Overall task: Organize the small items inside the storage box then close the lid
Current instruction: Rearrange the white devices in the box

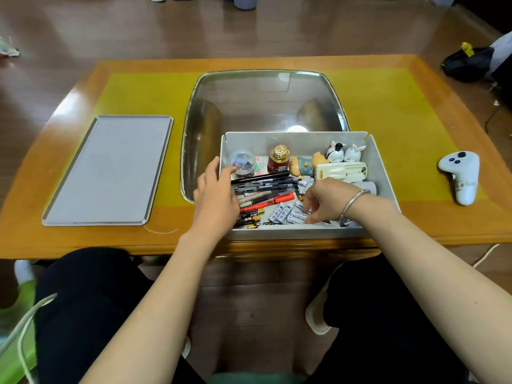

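The open grey rectangular plastic storage box (383, 173) sits at the near edge of the wooden table (69, 87), right of centre, with its long axis parallel to that edge. Its flat grey rectangular lid (110, 170) lies apart near the left edge of the table, long axis running from near edge to far edge, rim upward.

Along the far wall of the box stand a clear dome-shaped globe (241, 162), a dark red bottle with a gold cap (278, 161), a small bear figurine (300, 164) lying on its side, and two white rabbit figurines (345, 152). A cream rectangular plastic device (340, 171) lies just in front of the rabbits. A bundle of black and red pens (263, 189) occupies the left half, long axes roughly parallel to the near edge. White cylindrical batteries (282, 213) and black-and-gold batteries (250, 217) lie at the near wall.

The left hand (214, 195) rests over the left wall of the box, fingers relaxed and extended toward the globe, gripping nothing. The right hand (322, 199), wearing a silver bangle (353, 202), reaches down with curled fingers onto the white batteries; whether it pinches one cannot be determined, as the fingertips are turned away.

The right hand hides part of the box floor. Battery labels are too small to read. A white game controller (461, 173) lies near the right edge of the table.
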